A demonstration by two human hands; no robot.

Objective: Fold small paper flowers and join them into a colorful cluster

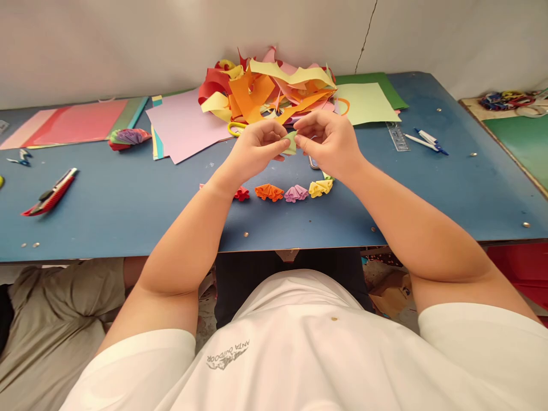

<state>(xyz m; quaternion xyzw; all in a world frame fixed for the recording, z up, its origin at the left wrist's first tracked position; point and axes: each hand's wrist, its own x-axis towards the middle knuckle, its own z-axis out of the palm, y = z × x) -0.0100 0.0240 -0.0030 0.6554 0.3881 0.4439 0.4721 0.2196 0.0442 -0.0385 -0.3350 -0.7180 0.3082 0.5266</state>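
Between my two hands is a small piece of pale green paper (291,142), lifted over the blue table. My left hand (263,145) pinches its left side with thumb and fingers. On the other side my right hand (327,140) grips it in the same way. Below them on the table lies a curved row of pleated paper pieces: a red one (242,194), an orange one (269,192), a purple one (296,193) and a yellow one (321,188). A green bit shows beside the yellow one, and my left forearm hides part of the row.
Behind my hands is a heap of coloured paper scraps (257,91), with yellow-handled scissors (236,129) at its front. Purple sheets (188,123) and green sheets (366,103) flank it. A clear ruler (398,137), pens (428,141) and a red utility knife (51,193) lie further out. Someone sits at left.
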